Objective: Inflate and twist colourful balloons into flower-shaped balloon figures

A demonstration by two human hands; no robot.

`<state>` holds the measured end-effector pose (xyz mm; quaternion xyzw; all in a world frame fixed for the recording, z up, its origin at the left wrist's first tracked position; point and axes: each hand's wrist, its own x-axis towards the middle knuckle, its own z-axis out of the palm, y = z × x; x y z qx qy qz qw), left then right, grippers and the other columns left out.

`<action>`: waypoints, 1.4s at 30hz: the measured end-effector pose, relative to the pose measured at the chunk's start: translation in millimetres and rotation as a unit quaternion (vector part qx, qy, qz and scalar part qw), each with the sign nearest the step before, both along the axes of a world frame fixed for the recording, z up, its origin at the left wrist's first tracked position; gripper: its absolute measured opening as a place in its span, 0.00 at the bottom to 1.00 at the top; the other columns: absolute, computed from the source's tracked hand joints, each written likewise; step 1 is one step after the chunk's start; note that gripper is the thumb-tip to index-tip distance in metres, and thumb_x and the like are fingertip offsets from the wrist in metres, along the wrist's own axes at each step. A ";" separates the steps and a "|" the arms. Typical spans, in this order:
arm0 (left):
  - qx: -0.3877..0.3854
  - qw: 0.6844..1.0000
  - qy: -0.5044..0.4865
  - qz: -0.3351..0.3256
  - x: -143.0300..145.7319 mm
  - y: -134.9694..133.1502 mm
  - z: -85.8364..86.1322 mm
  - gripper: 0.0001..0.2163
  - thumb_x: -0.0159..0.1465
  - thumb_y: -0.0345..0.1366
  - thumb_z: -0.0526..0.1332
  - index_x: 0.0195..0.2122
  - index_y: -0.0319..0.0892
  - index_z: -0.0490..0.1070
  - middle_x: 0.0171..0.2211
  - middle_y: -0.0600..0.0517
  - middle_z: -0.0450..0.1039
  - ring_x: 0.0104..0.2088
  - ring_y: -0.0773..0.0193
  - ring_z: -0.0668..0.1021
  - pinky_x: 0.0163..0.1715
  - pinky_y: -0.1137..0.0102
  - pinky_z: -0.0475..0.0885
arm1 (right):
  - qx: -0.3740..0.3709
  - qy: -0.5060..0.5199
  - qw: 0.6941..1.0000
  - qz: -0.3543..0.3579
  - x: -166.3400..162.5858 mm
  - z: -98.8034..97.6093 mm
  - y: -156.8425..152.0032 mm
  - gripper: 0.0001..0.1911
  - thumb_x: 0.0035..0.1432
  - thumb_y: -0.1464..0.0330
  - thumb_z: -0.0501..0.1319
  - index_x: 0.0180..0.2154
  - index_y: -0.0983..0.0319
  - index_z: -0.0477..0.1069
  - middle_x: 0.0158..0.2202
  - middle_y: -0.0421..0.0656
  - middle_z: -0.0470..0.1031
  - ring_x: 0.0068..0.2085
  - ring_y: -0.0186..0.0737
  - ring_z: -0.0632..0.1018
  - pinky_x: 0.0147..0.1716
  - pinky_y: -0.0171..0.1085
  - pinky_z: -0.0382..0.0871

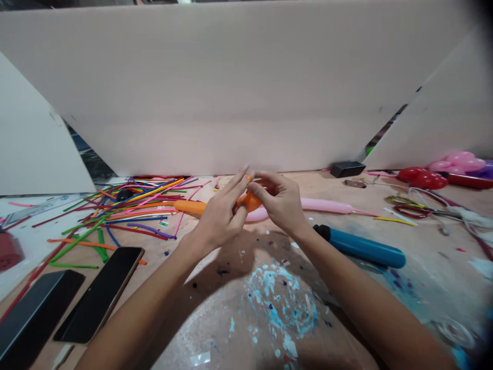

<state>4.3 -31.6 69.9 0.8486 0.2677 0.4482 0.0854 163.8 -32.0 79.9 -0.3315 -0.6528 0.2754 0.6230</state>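
1. Bare forearms (154,298) reach in from the bottom edge, nearest the camera, and lead up to 2 hands meeting over the middle of the desk (219,293).
2. Left hand (221,213): its upper fingers stretch out toward the right hand while the thumb and lower fingers close against an orange balloon (252,202).
3. Right hand (283,200): the thumb and bent forefinger pinch that balloon, which sits between the 2 hands above the desk. A small orange bit shows at the left fingertips, and a longer inflated orange length sticks out to the left of the left hand; the hand hides how these parts join.
4. Just behind the right hand lies an inflated pink balloon (327,205), its thin tail pointing right, near a yellow strip (395,221).
5. Right of the right wrist rests a blue pump (365,249) with a black end; light blue flakes (277,298) are scattered between the forearms.
6. Left of the left hand spreads a pile of limp balloons (142,205) in many colours, with a black phone (100,295) and a dark box (40,318) closer in.
7. Farther right are scissors (414,209) and shiny red balloons (421,178); a small black block (347,169) stands by the pale board (231,87) at the back.
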 end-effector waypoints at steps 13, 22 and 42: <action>0.069 0.972 0.158 0.162 -6.6 -16.1 18.8 0.22 0.62 0.30 0.57 0.59 0.47 0.65 0.56 0.49 0.72 0.42 0.59 0.80 0.32 0.68 0.72 | 0.214 -0.185 0.951 -0.128 2.2 -0.5 -5.6 0.07 0.60 0.72 0.57 0.28 0.62 0.68 0.25 0.40 0.71 0.27 0.34 0.71 0.29 0.35 0.63; 0.274 0.940 0.139 0.145 -18.5 -2.4 24.3 0.07 0.66 0.32 0.59 0.33 0.42 0.76 0.31 0.52 0.79 0.30 0.66 0.73 0.32 0.69 0.68 | 0.075 -0.151 0.981 -0.094 -9.8 2.2 -14.9 0.11 0.56 0.71 0.56 0.21 0.61 0.62 0.21 0.37 0.63 0.24 0.32 0.65 0.26 0.34 0.58; 0.353 0.923 0.070 0.133 -19.3 -1.8 22.1 0.06 0.62 0.26 0.59 0.38 0.43 0.71 0.34 0.51 0.77 0.35 0.63 0.74 0.36 0.68 0.70 | -0.125 -0.058 0.989 0.059 -9.2 19.9 -21.3 0.14 0.51 0.65 0.57 0.19 0.61 0.57 0.18 0.34 0.56 0.22 0.29 0.58 0.23 0.33 0.51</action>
